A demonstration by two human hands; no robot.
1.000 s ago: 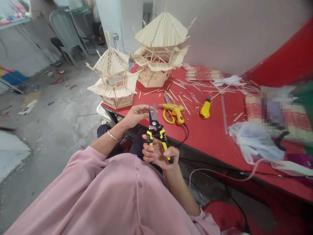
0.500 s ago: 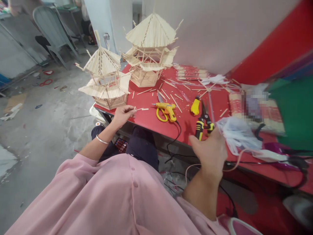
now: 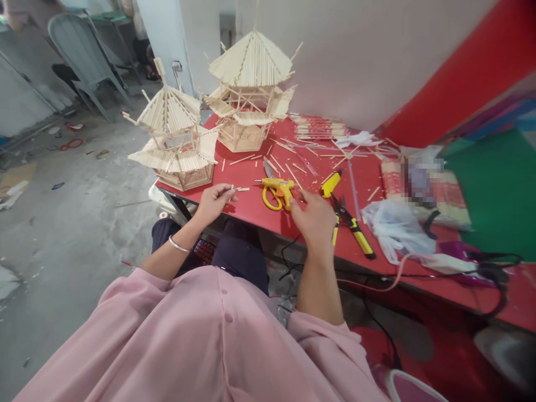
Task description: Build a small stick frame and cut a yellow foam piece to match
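My left hand (image 3: pixel 216 202) is closed in a pinch on a short wooden stick (image 3: pixel 233 190) at the table's front edge. A small stick piece (image 3: pixel 243 189) lies just right of those fingertips. My right hand (image 3: pixel 314 220) is open, thumb and fingers apart, beside the handle of a yellow glue gun (image 3: pixel 283 186). Yellow-handled scissors (image 3: pixel 272 200) lie partly under the gun. Right of my right hand, pruning shears (image 3: pixel 355 226) rest with their black and yellow handles spread. A yellow tool (image 3: pixel 331 184), its kind unclear, lies behind that hand.
Two stick-built pagoda models (image 3: pixel 173 151) (image 3: pixel 247 95) stand at the table's left. Loose sticks (image 3: pixel 293 174) are scattered over the red table (image 3: pixel 259 211). Bundled sticks (image 3: pixel 320 127) lie at the wall. A plastic bag (image 3: pixel 391 229) and cables (image 3: pixel 444 274) are on the right.
My right hand has moved left from the pruning shears to beside the glue gun. The shears' handles now lie farther apart. My left hand keeps its pinch near the same spot.
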